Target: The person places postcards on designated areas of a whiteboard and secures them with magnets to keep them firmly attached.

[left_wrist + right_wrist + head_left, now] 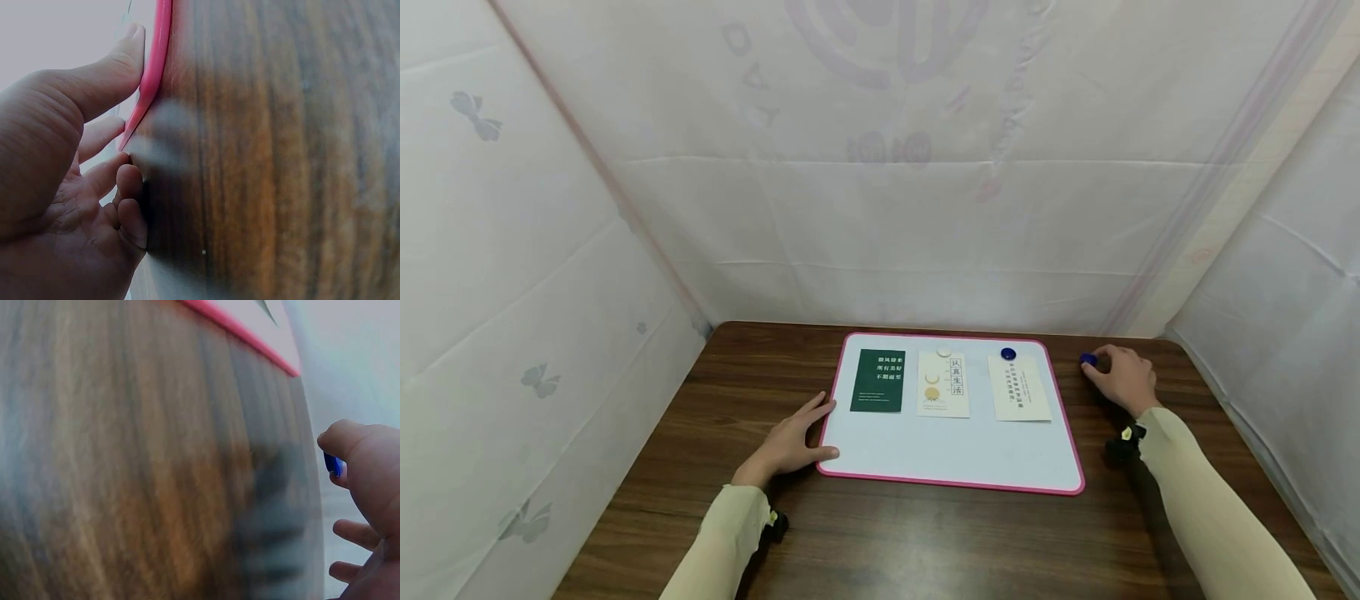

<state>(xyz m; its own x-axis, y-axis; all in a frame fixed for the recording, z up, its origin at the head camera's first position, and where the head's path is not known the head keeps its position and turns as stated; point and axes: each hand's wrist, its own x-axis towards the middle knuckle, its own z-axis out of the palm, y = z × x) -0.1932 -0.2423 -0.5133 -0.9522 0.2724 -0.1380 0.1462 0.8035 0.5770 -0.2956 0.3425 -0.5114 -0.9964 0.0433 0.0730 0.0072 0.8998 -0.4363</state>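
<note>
A small whiteboard with a pink frame lies on the brown table. At its left edge rests my left hand, thumb and fingertips on the frame, fingers fairly straight. Off the board's right side, my right hand pinches a blue round magnet between thumb and finger; in the right wrist view the blue magnet shows between them. Three cards lie on the board: a green card, a white card with moons under a white magnet, and a white text card under another blue magnet.
The dark wooden table reaches toward me in front of the board. White cloth hangs behind it and at both sides. A dark band with a small flower sits at the right wrist.
</note>
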